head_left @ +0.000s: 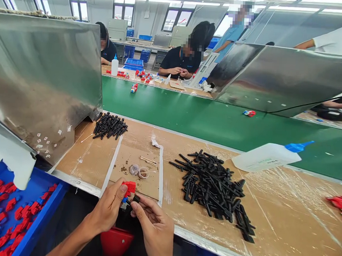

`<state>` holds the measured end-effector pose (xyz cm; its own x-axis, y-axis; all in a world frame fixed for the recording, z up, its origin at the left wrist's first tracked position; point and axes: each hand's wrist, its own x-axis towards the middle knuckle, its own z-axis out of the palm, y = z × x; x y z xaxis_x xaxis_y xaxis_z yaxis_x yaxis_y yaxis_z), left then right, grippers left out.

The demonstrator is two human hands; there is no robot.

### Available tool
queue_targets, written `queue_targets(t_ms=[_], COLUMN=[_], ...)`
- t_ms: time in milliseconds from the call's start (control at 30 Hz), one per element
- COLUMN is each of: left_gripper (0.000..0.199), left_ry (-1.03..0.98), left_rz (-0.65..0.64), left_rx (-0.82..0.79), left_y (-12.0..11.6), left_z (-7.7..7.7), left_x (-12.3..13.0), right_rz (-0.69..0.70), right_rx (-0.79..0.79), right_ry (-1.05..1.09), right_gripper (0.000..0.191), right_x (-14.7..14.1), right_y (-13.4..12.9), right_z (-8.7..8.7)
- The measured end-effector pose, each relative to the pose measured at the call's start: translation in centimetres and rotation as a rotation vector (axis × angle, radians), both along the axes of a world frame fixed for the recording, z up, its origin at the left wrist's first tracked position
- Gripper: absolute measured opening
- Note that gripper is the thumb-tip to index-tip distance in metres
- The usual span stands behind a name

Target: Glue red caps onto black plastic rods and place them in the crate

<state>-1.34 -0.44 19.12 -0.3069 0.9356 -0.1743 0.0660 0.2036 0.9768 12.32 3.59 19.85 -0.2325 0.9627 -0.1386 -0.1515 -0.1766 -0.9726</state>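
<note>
Red plastic block (129,187) pinched in my left hand (108,211), small black pin (136,198) pinched in my right hand (153,225); joining unfinished, 2 black piles (210,186) remain on the counter (283,227).

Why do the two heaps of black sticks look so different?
The near heap is big and spread wide; the far heap is small and tight. The near heap lies right of the taped square, close to a tipped white bottle; the far heap sits by the metal chute. Both hold the same kind of black plastic parts and rest on the brown bench.
</note>
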Motion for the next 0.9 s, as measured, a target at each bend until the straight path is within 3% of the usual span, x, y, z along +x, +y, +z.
queue_targets(t_ms=[133,400,500,600,733,900], left_gripper=[0.047,0.046,0.049,0.052,0.058,0.063], left_ry=[0.025,0.043,0.017,-0.088,-0.219,-0.271], left_rz=[0.055,-0.011,-0.094,-0.258,-0.443,-0.445], left_rx=[0.010,0.229,0.231,0.229,0.244,0.230], left_y=[0.3,1.0,1.1,1.1,1.2,1.1], left_z=[-0.2,1.7,1.7,1.5,1.4,1.6], left_x=[0.9,1.5,0.9,-0.1,-0.9,-0.3], right_rz=[-0.008,0.050,0.115,0.148,0.145,0.284], right_rx=[-0.033,-0.123,-0.154,-0.097,0.014,0.041], right_ry=[0.045,0.062,0.059,0.065,0.124,0.102], right_gripper=[0.025,0.030,0.029,0.035,0.072,0.060], right_x=[-0.5,-0.7,-0.3,0.2,0.7,1.5], right_y=[-0.2,0.1,0.5,0.9,1.0,1.1], right_z=[0.0,0.3,-0.5,-1.8,-2.7,-2.2])
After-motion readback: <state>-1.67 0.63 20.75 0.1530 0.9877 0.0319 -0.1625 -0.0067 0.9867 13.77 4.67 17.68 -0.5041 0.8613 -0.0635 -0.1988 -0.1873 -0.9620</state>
